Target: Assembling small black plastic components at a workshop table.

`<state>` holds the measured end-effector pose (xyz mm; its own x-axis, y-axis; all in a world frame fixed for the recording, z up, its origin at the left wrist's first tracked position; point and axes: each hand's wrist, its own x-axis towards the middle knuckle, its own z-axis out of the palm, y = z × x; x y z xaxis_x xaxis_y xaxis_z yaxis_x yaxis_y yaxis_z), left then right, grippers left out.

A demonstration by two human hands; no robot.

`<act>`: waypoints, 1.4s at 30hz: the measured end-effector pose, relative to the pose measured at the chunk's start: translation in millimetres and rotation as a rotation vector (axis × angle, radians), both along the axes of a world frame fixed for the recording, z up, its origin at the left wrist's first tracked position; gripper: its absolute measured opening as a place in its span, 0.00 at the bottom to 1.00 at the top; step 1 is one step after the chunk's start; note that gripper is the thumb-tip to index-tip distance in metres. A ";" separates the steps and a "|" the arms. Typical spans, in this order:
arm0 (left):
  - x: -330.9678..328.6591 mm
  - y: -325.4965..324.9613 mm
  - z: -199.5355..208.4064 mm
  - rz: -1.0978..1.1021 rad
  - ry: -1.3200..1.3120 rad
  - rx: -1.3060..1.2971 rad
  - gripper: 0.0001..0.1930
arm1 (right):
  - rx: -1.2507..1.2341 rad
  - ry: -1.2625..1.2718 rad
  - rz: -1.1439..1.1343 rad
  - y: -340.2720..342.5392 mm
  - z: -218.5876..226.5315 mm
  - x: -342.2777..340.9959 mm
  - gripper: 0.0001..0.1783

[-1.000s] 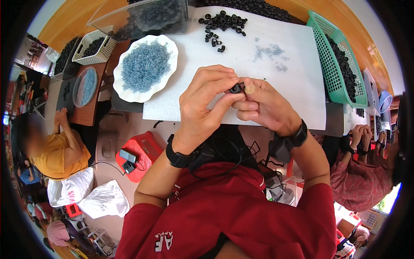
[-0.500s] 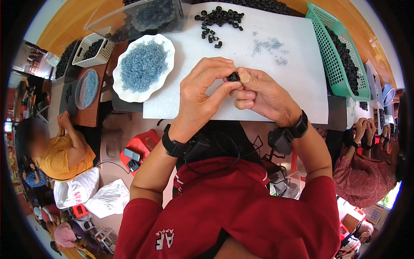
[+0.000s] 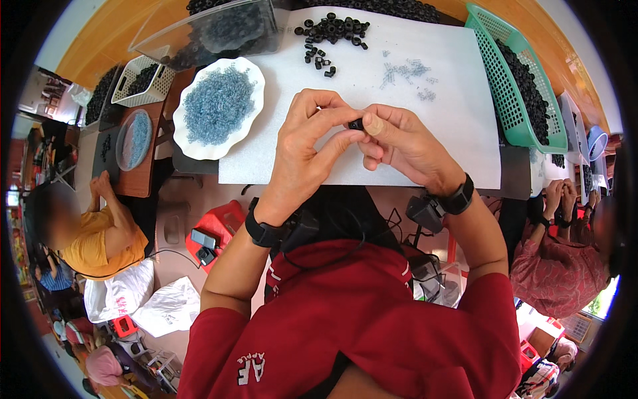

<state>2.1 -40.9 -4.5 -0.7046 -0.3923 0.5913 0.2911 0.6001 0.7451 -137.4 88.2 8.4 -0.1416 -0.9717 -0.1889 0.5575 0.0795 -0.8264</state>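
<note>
Over the white sheet [image 3: 458, 133], my two hands meet around one small black plastic part [image 3: 356, 124]. My left hand [image 3: 306, 139] pinches it between thumb and index finger. My right hand [image 3: 407, 141] presses thumb and fingers against its other side; the thumb tip is a paler tan, as if covered. Fingers hide most of the part. Further back on the sheet lies a loose group of black ring-like and short cylindrical parts [image 3: 335, 30]. To their right are scattered small clear pieces, perhaps springs [image 3: 407, 70]. Left of my hands, a scalloped white plate [image 3: 188, 147] holds a heap of similar bluish-clear pieces.
A green basket [image 3: 525, 135] of black parts stands at the right; a clear bin [image 3: 149, 41] of black parts at the back left. A white basket [image 3: 136, 100] sits on the left table. People sit at both sides. A red stool [image 3: 229, 219] carries small devices.
My hands still hold the black part together, and my right fingers have shifted slightly around it. The whole view has moved a little, with the sheet's contents now slightly lower and further left.
</note>
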 end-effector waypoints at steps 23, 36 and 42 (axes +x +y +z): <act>-11.5 -2.3 -1.1 -0.099 -0.090 0.271 0.11 | -0.065 -0.235 0.092 -7.5 -5.8 -8.2 0.19; -21.0 -11.1 6.0 -0.192 -0.124 0.343 0.12 | -0.099 -0.207 0.003 -9.1 -5.9 -4.0 0.18; -20.7 -7.8 11.8 -0.189 -0.198 0.420 0.15 | -0.079 -0.192 -0.015 -8.8 -1.4 -5.4 0.19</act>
